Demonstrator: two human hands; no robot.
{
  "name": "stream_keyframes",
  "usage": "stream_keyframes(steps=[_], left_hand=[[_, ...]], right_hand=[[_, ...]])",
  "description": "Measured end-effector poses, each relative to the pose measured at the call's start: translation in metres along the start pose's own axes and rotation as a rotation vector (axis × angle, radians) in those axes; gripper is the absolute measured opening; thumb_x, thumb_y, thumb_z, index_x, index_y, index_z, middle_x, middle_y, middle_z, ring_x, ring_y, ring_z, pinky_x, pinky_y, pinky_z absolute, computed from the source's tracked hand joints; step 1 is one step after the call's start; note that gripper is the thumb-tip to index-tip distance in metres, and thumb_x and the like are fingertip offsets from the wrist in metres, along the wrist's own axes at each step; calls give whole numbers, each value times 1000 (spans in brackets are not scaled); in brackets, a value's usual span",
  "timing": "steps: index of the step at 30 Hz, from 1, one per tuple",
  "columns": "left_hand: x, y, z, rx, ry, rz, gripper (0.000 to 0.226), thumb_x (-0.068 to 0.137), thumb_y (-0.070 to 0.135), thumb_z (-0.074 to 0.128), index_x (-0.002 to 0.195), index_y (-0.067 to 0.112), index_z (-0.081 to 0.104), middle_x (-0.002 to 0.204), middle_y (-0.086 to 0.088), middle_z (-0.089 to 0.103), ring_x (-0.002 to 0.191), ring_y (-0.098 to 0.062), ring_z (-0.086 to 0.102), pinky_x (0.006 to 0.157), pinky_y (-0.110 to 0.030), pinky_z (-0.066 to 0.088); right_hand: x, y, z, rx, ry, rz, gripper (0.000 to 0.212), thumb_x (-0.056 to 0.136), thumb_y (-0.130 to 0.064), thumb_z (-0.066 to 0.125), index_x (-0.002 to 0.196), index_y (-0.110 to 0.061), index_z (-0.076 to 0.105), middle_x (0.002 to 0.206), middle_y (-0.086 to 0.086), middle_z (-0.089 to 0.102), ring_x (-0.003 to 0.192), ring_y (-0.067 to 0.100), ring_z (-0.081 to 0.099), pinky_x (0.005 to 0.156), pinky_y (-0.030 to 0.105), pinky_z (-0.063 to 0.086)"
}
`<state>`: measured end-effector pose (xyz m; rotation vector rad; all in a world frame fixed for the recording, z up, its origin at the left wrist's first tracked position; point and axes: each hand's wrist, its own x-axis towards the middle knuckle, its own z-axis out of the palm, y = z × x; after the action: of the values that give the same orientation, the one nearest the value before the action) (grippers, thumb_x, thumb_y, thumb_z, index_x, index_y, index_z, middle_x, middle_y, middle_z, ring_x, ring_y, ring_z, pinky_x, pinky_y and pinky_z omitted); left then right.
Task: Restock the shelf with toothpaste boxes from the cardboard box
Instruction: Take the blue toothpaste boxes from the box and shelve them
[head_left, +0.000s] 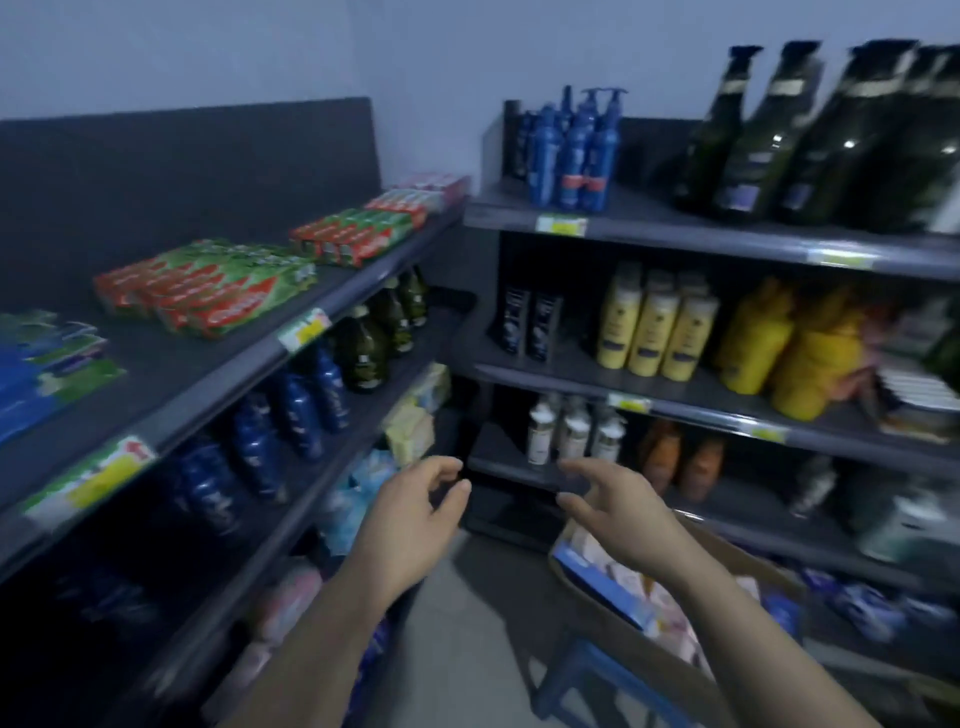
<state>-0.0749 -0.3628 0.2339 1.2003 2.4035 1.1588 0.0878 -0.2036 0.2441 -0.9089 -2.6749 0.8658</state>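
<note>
Red-and-green toothpaste boxes (208, 291) lie in stacks on the top left shelf (218, 384), with more stacks (358, 236) further back and blue boxes (47, 364) at the near left. An open cardboard box (670, 618) holding blue and pale packs sits on a blue stool (571, 675) at the lower right. My left hand (415, 514) and my right hand (618, 509) hover side by side in mid-air between the shelves, fingers loosely curled and holding nothing. My right hand is above the cardboard box's near-left corner.
Blue and dark green bottles (291, 410) fill the lower left shelves. The right rack (675, 234) carries blue pump bottles, large dark bottles, yellow bottles and white bottles. Grey floor (483, 623) shows between the racks.
</note>
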Motion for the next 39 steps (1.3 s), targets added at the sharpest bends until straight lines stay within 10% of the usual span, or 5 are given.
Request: stream_keyframes(steps=[9,22,39], left_hand=[[27,24,180,-18,-319,-69,29,93,23,58,119,12,63,114,1,66,105,-10,61,95,-26,47],[95,-88,298,141,-554,-259,14,87,17,62,99,13,69,98,-3,71,95,-22,66,84,-29,49],[189,-166,428,744,-804,290,44,84,30,60,128,27,53,135,-2,35,122,-25,33,101,-33,31]], right_hand=[[-43,187,-18,40,-5,348,36,91,-22,61,126,-19,62,114,-3,67,87,9,63,77,23,42],[-2,312,81,170,-175,665,39,92,-14,57,130,-15,58,134,1,59,119,20,56,94,20,39],[55,372,179,385,-132,993,40,96,-5,47,133,-19,55,139,5,53,125,23,51,90,32,52]])
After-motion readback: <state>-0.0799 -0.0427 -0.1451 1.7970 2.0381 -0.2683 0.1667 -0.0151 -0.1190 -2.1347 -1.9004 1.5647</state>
